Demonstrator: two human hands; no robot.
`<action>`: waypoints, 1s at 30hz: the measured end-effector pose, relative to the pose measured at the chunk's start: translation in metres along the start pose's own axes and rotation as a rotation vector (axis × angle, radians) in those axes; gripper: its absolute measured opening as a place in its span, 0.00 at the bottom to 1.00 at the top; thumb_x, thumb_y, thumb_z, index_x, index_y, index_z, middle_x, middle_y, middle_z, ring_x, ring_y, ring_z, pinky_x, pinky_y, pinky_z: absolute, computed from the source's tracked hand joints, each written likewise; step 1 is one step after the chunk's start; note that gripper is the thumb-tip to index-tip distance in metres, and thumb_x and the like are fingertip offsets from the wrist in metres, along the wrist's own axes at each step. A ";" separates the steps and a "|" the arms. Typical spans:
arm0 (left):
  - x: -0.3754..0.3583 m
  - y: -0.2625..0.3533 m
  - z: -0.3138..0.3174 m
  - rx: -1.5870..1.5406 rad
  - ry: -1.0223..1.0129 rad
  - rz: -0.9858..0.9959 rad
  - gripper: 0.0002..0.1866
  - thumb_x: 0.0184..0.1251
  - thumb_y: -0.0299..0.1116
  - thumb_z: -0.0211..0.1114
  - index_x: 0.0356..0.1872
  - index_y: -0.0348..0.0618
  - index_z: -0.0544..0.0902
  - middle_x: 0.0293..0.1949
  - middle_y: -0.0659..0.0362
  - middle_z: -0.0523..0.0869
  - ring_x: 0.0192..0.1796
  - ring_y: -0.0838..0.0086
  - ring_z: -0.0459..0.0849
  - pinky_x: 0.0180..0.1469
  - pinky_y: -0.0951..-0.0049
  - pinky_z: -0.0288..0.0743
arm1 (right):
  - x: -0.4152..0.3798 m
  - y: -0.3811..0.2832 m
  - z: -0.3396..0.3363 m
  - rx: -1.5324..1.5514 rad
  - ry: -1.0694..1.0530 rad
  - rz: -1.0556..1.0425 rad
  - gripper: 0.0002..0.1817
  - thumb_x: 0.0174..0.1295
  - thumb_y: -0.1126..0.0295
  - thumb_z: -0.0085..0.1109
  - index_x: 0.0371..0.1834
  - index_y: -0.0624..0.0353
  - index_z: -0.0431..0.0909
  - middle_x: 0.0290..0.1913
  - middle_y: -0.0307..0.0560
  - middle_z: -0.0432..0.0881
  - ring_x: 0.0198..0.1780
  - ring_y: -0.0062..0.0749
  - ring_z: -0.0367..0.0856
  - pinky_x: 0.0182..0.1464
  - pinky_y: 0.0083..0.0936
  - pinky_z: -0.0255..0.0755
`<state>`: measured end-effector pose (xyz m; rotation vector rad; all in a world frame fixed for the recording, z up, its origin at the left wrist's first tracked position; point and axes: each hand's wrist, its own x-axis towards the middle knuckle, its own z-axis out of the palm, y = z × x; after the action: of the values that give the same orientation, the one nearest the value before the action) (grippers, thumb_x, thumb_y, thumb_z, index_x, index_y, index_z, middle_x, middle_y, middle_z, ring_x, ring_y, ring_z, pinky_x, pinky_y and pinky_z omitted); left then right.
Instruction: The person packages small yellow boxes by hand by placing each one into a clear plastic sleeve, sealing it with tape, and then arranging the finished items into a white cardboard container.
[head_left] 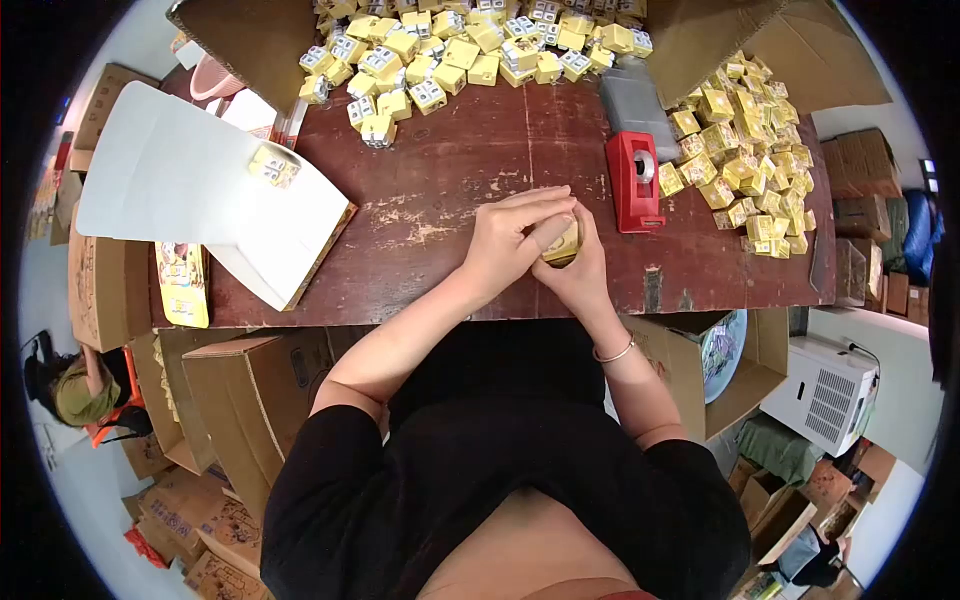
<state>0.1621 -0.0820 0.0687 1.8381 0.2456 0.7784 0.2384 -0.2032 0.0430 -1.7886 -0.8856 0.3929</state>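
Observation:
Near the table's front edge, my left hand (512,238) and my right hand (585,268) come together around a small yellow box (563,246). Fingers of both hands cover most of it, so only part of its printed yellow face shows. To the right of my hands stands a red tape dispenser (634,185) with a roll in it. On the left lies an open white box (275,220) with its lid raised, and one small yellow-and-white box (274,166) sits inside it.
Small yellow-and-grey boxes (440,60) are heaped at the back, by cardboard flaps (250,50). Another pile of yellow boxes (745,150) covers the right side. A grey plastic case (637,105) lies behind the dispenser. Cartons (250,400) stand below the table (420,220); other people are at the edges.

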 end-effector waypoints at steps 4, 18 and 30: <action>-0.004 -0.002 0.010 0.095 0.038 0.099 0.11 0.63 0.28 0.68 0.45 0.38 0.88 0.50 0.47 0.87 0.54 0.60 0.87 0.56 0.67 0.80 | -0.003 -0.006 -0.007 0.074 -0.006 0.041 0.44 0.44 0.71 0.77 0.66 0.62 0.63 0.56 0.52 0.77 0.57 0.35 0.78 0.57 0.30 0.73; 0.005 0.014 0.021 0.031 -0.175 0.054 0.14 0.63 0.26 0.66 0.49 0.37 0.86 0.58 0.48 0.83 0.61 0.59 0.81 0.61 0.65 0.76 | -0.007 0.000 -0.033 0.032 0.014 0.090 0.43 0.44 0.70 0.75 0.66 0.62 0.63 0.57 0.56 0.78 0.58 0.40 0.80 0.58 0.33 0.74; -0.011 -0.021 0.061 -0.562 -0.204 -0.391 0.41 0.46 0.25 0.78 0.66 0.39 0.71 0.60 0.52 0.80 0.62 0.66 0.78 0.64 0.67 0.71 | -0.025 0.028 -0.070 0.142 -0.035 0.062 0.41 0.48 0.78 0.72 0.69 0.62 0.63 0.61 0.48 0.72 0.61 0.33 0.74 0.59 0.29 0.73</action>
<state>0.1952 -0.1254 0.0322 1.2691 0.2176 0.3343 0.2769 -0.2730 0.0415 -1.6856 -0.8084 0.5158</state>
